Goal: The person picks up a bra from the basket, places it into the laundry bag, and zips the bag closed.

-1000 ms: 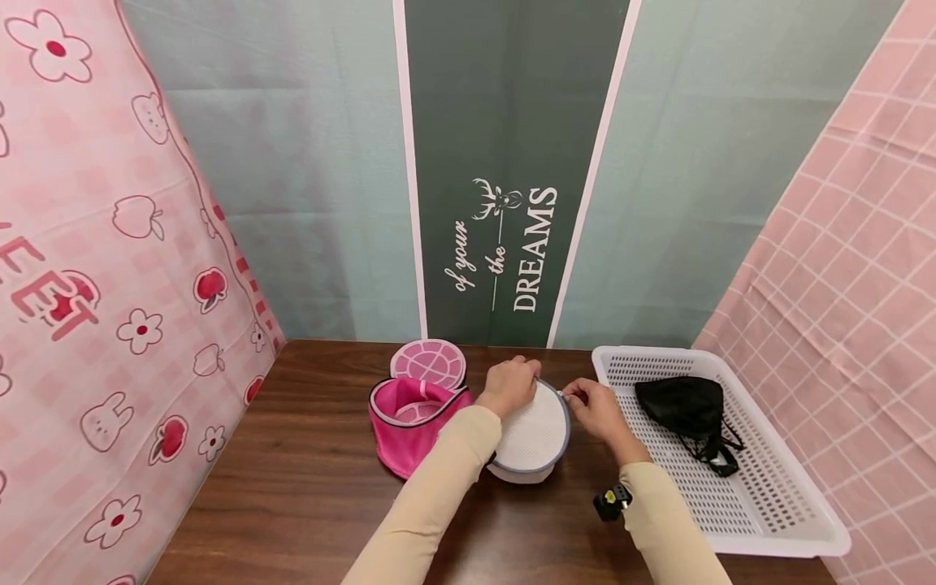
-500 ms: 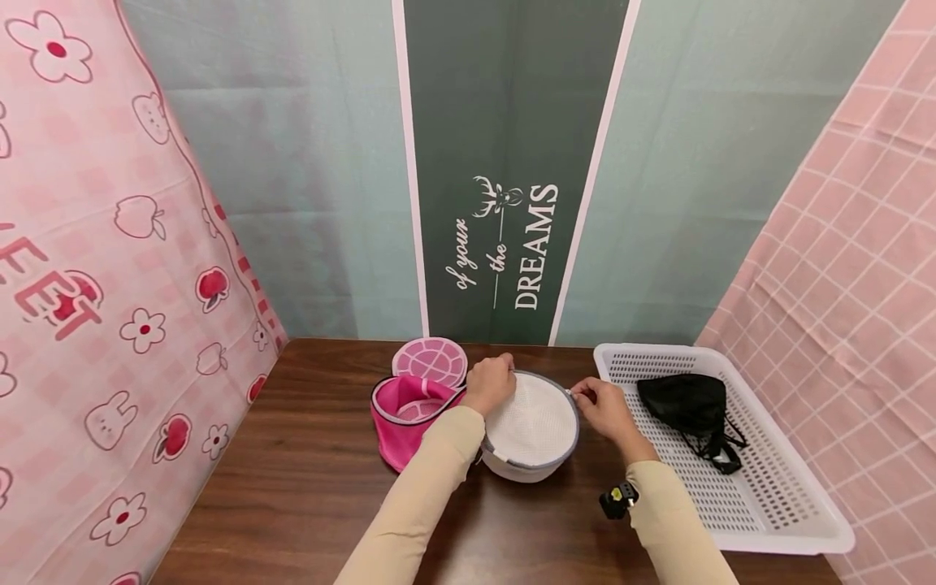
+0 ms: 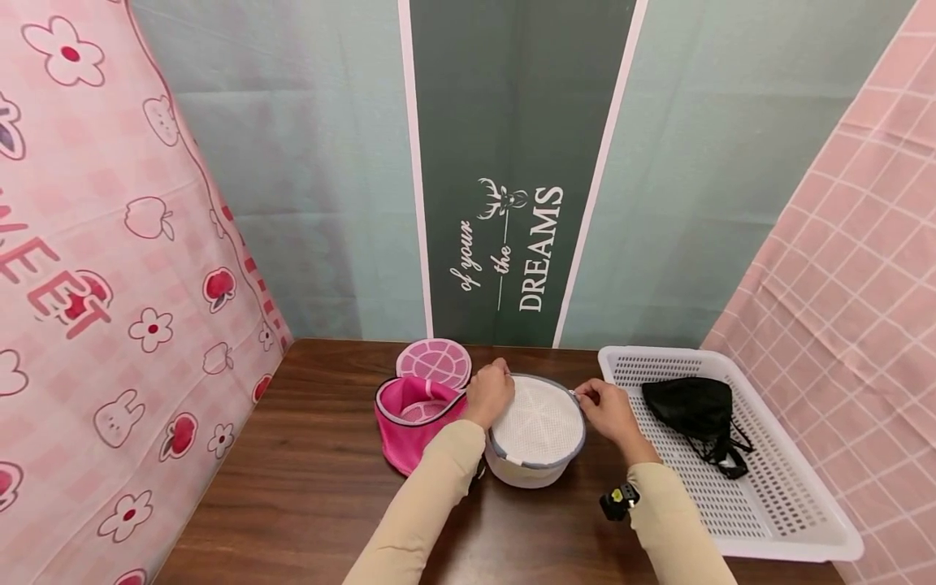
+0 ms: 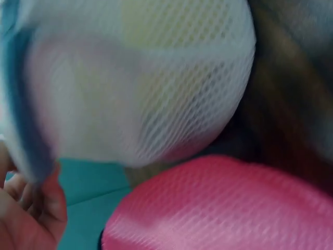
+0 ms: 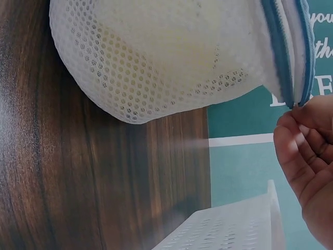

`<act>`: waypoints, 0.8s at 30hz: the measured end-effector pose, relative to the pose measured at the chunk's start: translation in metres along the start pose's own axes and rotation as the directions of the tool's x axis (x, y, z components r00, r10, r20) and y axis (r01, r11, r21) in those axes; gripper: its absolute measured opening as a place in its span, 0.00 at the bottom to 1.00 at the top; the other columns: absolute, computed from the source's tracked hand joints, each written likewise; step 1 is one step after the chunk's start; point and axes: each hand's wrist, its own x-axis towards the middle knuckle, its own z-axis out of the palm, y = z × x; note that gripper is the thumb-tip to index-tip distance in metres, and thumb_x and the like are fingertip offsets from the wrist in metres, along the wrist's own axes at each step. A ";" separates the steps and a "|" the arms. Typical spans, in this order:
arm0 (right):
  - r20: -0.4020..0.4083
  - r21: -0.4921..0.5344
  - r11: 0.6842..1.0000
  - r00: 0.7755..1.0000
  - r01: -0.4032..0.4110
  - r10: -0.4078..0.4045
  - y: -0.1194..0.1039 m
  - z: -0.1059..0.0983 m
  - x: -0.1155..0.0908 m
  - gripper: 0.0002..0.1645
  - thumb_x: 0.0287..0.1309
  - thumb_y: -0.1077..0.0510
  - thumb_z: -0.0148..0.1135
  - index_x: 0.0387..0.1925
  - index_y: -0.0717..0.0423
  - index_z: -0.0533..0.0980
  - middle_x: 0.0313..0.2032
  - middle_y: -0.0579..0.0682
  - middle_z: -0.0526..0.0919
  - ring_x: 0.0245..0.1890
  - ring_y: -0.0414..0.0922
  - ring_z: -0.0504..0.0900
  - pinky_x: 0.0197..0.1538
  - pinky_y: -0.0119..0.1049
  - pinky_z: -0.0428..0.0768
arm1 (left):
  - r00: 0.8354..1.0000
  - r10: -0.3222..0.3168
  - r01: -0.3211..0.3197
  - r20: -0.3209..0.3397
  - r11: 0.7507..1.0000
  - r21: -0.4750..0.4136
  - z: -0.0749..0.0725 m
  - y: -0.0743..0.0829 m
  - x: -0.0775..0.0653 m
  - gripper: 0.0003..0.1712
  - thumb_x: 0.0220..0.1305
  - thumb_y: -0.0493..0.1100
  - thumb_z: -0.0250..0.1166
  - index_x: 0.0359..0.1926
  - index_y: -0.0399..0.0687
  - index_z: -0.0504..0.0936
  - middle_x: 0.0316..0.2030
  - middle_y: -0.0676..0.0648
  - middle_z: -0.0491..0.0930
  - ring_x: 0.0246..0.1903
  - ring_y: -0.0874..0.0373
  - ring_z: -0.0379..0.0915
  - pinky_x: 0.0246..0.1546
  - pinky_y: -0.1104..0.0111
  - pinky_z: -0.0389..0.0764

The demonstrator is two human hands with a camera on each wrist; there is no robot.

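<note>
A round white mesh laundry bag with a grey-blue zip edge stands on the table, its flat lid on top. Something pale yellow shows through its mesh wall in the right wrist view. My left hand pinches the rim at the bag's far left; in the left wrist view the fingers curl at the blue edging. My right hand pinches the zip at the right side, where the two blue edges meet; the fingers hide the slider. Left of it sits a pink mesh laundry bag, lid folded back.
A white perforated basket stands on the right, with a black drawstring pouch inside. The brown wooden table ends at a green cloth backdrop. The pink bag's lid lies behind its body.
My left hand has shifted left along the rim from the far side. The white bag has turned and its lid has spread wider. My right hand has moved slightly right, still pinching the zip.
</note>
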 end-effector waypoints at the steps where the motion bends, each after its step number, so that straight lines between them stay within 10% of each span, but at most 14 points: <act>1: 0.000 0.000 1.000 1.000 -0.005 0.005 -0.001 0.000 0.000 0.02 0.50 0.69 0.62 0.26 0.63 0.77 0.21 0.48 0.77 0.22 0.44 0.71 0.26 0.37 0.71 | 1.000 -0.011 0.011 -0.022 1.000 -0.021 0.002 0.000 -0.001 0.05 0.60 0.43 0.59 0.29 0.50 0.74 0.23 0.51 0.73 0.28 0.51 0.75 0.26 0.61 0.74; 10: 0.011 -0.004 1.000 1.000 -0.029 0.029 -0.002 0.002 -0.004 0.02 0.51 0.68 0.62 0.26 0.63 0.77 0.22 0.48 0.77 0.23 0.43 0.72 0.27 0.38 0.72 | 0.975 -0.180 0.140 -0.132 0.953 -0.269 0.017 -0.006 -0.009 0.05 0.61 0.39 0.57 0.29 0.48 0.71 0.22 0.50 0.70 0.29 0.51 0.73 0.29 0.61 0.72; 24: 0.005 0.017 0.999 0.999 -0.043 0.043 -0.007 0.003 -0.012 0.02 0.48 0.69 0.63 0.24 0.63 0.77 0.21 0.48 0.77 0.21 0.43 0.72 0.25 0.36 0.72 | 0.824 -0.485 0.293 -0.293 0.807 -0.512 0.026 -0.007 -0.011 0.02 0.59 0.33 0.54 0.30 0.40 0.69 0.23 0.42 0.72 0.30 0.40 0.73 0.34 0.53 0.72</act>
